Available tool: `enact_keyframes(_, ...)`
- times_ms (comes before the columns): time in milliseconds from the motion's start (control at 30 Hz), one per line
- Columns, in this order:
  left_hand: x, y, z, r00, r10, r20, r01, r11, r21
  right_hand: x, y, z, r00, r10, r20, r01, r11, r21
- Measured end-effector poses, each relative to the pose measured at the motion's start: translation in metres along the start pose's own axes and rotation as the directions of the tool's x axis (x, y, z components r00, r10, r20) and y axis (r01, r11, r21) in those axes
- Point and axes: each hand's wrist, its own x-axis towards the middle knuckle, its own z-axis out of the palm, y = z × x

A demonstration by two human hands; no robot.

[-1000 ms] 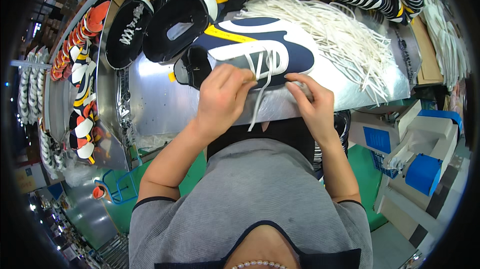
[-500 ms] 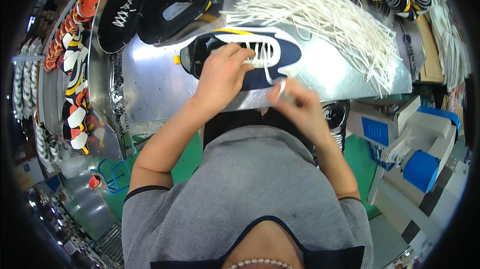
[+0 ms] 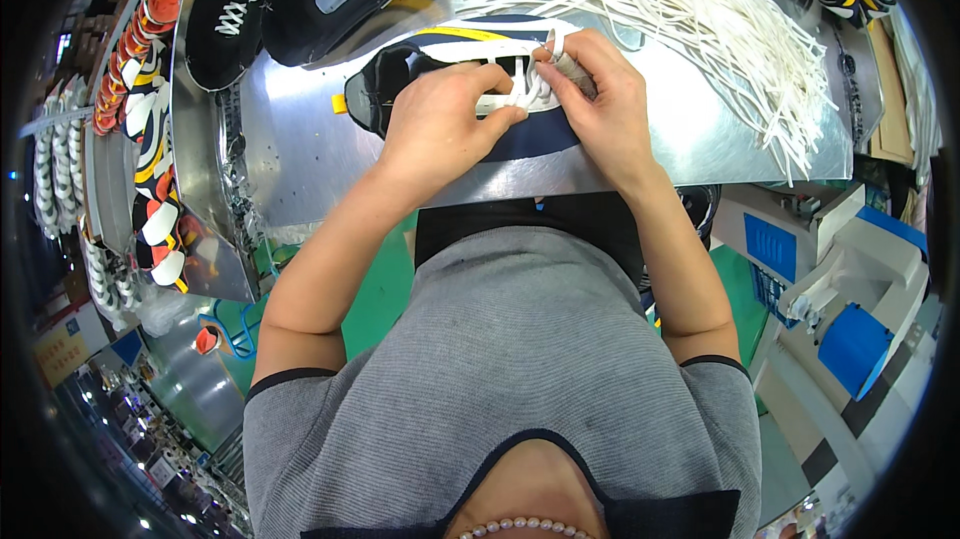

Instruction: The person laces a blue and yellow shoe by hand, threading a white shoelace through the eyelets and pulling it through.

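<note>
1. Navy sneaker (image 3: 545, 134) with white and yellow trim lies on its side on the metal bench (image 3: 300, 159), under both hands.
2. Left hand (image 3: 445, 129): grip pinching a white lace (image 3: 512, 99) at the eyelets.
3. Right hand (image 3: 600, 99): grip pinching the same lace.
4. Pile of loose white laces (image 3: 700, 9) just beyond the sneaker.

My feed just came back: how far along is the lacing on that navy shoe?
Some white lace already crosses the navy shoe. In hand: left hand and right hand both pinch the lace over the shoe's middle. Left: the ends look untied, though fingers hide much; a pile of loose laces lies beyond.
</note>
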Motion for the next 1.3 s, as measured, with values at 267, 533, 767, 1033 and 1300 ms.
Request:
enact_keyframes(267,0.001,0.001,0.007,0.997,-0.032,-0.067,0.041,0.988,0.146,-0.039,-0.038,-0.019,0.898,0.429,0.100,-0.437,0.897,0.071)
enact_keyframes(533,0.001,-0.005,0.011,0.983,0.129,-0.133,-0.112,0.985,0.128,-0.052,-0.030,-0.012,0.878,0.449,0.168,-0.468,0.878,0.098)
enact_keyframes(767,-0.008,-0.007,0.020,0.949,0.295,-0.108,-0.291,0.955,0.059,-0.043,-0.022,0.009,0.808,0.560,0.182,-0.587,0.789,0.182)
enact_keyframes(1033,-0.035,-0.010,0.009,0.872,0.429,-0.235,-0.357,0.887,0.292,-0.044,-0.032,-0.066,0.786,0.542,0.297,-0.559,0.828,-0.033)
enact_keyframes(1300,-0.041,-0.014,0.013,0.760,0.589,-0.273,-0.418,0.766,0.488,-0.001,-0.071,-0.012,0.908,-0.200,0.368,0.250,0.964,-0.094)
